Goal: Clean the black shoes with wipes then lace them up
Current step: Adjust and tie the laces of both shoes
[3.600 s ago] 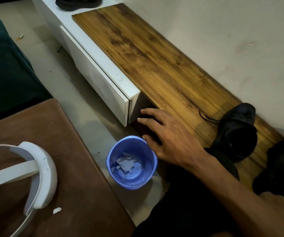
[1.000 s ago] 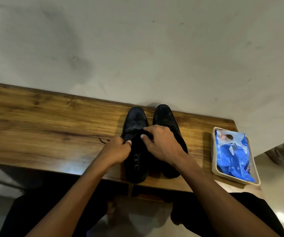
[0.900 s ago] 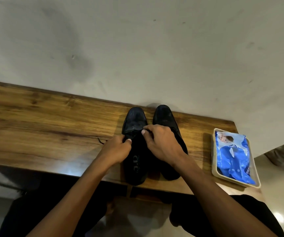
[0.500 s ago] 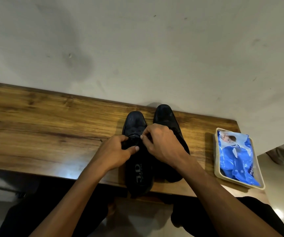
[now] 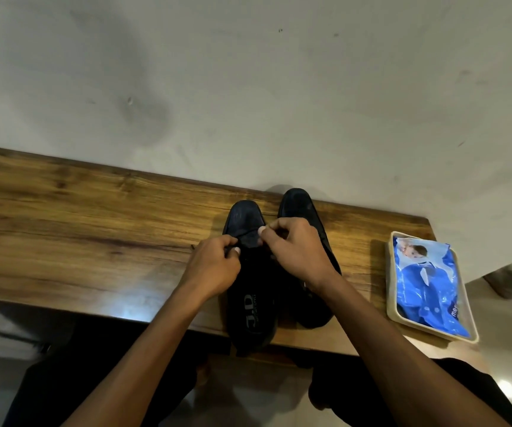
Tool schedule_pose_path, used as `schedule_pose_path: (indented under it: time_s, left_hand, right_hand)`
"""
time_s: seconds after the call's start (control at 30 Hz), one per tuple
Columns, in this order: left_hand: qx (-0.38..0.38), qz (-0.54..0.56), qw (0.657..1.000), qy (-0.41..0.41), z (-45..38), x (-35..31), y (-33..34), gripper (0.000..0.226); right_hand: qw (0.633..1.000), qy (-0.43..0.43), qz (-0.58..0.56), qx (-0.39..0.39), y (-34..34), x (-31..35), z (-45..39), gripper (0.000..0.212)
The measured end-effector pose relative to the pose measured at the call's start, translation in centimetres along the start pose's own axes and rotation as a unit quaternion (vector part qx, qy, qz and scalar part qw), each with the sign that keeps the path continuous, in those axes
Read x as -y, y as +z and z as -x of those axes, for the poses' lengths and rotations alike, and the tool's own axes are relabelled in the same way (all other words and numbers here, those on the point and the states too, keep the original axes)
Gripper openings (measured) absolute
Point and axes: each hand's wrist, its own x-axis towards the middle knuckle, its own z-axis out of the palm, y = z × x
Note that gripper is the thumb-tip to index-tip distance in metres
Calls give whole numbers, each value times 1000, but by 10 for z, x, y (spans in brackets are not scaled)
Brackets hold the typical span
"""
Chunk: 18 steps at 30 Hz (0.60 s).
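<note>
Two black shoes stand side by side on the wooden bench (image 5: pixel 94 241), toes toward the wall. The left shoe (image 5: pixel 253 309) overhangs the bench's front edge and shows a printed insole. The right shoe (image 5: pixel 299 208) is partly hidden under my right forearm. My left hand (image 5: pixel 214 266) pinches the thin black lace (image 5: pixel 248 233) at the left side of the left shoe's throat. My right hand (image 5: pixel 297 251) pinches the same lace at the right side, so the lace runs taut across the shoe between both hands.
A blue pack of wipes (image 5: pixel 427 282) lies in a cream tray (image 5: pixel 390 300) at the bench's right end. A pale wall (image 5: pixel 248 87) rises directly behind the bench. My dark-clothed knees (image 5: pixel 94 380) are below the front edge.
3.6 s ago my hand hung over a blue bin on the floor; the view has since turned to the bench. Since a second ago both hands have shifted slightly on the left shoe's lace.
</note>
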Motion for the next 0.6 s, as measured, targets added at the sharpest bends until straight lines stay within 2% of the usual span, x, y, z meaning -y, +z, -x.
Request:
schedule_pose_path:
  time_s: [0.1, 0.17, 0.23, 0.43, 0.6]
  left_hand:
    - [-7, 28, 1000, -5, -1, -2, 1, 35]
    - [-13, 47, 999, -4, -3, -2, 4, 32]
    - [-28, 56, 998, -2, -5, -3, 9, 29]
    - [-85, 134, 987, -11, -10, -12, 22, 6]
    - [-91, 276, 956, 33, -10, -19, 7, 7]
  right_hand:
    - [982, 70, -176, 25, 0, 3, 3, 19]
    - [951, 93, -295, 25, -3, 7, 5, 17]
    - [925, 106, -365, 22, -7, 9, 4, 16]
    - [879, 135, -457, 1, -10, 10, 3, 19]
    - [886, 111, -450, -16, -16, 10, -1, 23]
